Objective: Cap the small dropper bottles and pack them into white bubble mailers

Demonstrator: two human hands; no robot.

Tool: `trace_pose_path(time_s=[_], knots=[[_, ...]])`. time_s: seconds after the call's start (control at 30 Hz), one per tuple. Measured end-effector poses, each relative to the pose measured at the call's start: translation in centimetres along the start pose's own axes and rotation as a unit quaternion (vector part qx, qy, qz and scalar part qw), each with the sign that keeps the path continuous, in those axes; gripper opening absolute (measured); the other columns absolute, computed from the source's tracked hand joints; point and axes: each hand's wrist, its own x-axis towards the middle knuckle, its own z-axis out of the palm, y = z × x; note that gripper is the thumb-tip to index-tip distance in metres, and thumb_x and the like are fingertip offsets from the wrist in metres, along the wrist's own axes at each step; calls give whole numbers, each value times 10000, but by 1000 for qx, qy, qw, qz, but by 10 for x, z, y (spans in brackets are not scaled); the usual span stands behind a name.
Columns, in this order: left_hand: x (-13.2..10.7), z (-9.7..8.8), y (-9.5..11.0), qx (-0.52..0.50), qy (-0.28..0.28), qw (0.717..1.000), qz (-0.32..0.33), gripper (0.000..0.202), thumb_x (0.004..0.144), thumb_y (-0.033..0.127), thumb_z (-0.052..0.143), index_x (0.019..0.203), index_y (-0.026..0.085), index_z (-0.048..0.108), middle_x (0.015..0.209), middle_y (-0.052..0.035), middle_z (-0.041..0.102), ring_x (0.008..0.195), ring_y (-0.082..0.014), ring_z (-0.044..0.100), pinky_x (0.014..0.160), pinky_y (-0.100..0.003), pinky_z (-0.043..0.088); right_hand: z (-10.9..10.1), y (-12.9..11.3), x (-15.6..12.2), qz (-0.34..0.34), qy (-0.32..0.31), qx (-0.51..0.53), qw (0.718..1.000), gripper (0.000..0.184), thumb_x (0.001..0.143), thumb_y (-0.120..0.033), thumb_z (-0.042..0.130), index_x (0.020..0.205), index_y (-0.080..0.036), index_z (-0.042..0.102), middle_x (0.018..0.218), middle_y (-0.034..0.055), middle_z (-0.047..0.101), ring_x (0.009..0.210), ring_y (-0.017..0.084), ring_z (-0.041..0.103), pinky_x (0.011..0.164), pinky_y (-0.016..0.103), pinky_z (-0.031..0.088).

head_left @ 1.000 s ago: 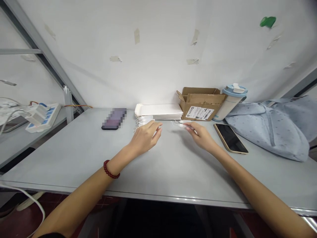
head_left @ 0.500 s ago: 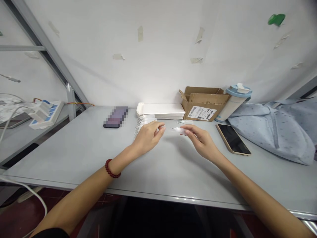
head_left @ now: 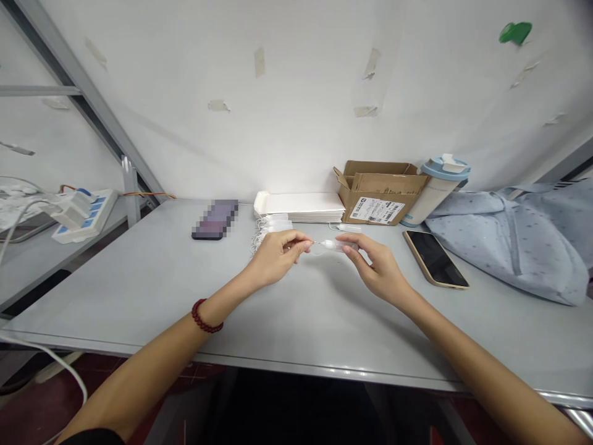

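My right hand (head_left: 377,266) pinches a small clear plastic piece with a thin tip (head_left: 334,245) a little above the grey table (head_left: 296,309). My left hand (head_left: 275,256), with a red bead bracelet on its wrist, is closed in a pinch at the tip's left end; what it grips is too small to name. Just behind the left hand lies a pile of small white corded items (head_left: 271,225). A stack of white paper bags (head_left: 301,207) lies behind that.
A dark phone (head_left: 215,219) lies at the back left. An open cardboard box (head_left: 377,193), a blue-lidded tumbler (head_left: 438,185), a second phone (head_left: 435,258) and a pale blue cloth bag (head_left: 514,235) sit to the right. A power strip (head_left: 81,213) rests on the left bench.
My right hand lifted the clear piece from the table and brought it left. My left hand closed in to meet its tip between the two hands.
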Motion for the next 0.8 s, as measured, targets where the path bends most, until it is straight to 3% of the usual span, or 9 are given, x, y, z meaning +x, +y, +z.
trace_pose_path(time_s=[0.27,0.6,0.8], knots=[[-1,2,2,-17,-24,1000,-6,220,838,341,533,823,169,670,620,-3,600,519,-100,505,461,-208,389,1,-2,-1,-4,-1,12,1000,257,925,-372,433,1055,-225,599,979,72,685,856,201,638,727,337,511],[-1,2,2,-31,-11,999,6,204,839,328,538,838,166,662,765,-33,659,542,-94,527,474,-206,404,0,-1,-1,-5,-1,6,1000,230,929,-343,435,1047,-224,592,977,65,683,855,197,638,705,324,507],[-1,2,3,-25,-16,1000,-3,197,840,324,544,818,166,660,697,-17,644,523,-93,518,458,-201,388,0,-1,-2,-4,-4,8,1000,225,929,-329,433,1051,-221,589,974,65,681,846,193,636,702,316,500]])
